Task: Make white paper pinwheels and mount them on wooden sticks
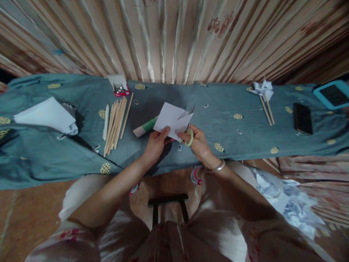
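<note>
My left hand (156,143) pinches the lower edge of a white sheet of paper (169,118), thumb on top. In my right hand (199,143) is a pair of scissors (189,138) with pale green handles, fingers through the loops. Its blades point away from me at the paper's right side, where a slit separates a flap; part of the blades is hidden behind the paper. Under the paper's left side lies a green and cream box or tube (144,128), partly covered.
Left of my hands are wooden sticks (116,125), a white stick-like piece (106,122), a red box of metal pins (120,87) and stacked paper (47,114). Paper pinwheels on sticks (264,92), a phone (302,118) and a blue-framed tablet (334,95) lie right. Paper scraps (289,200) lie below.
</note>
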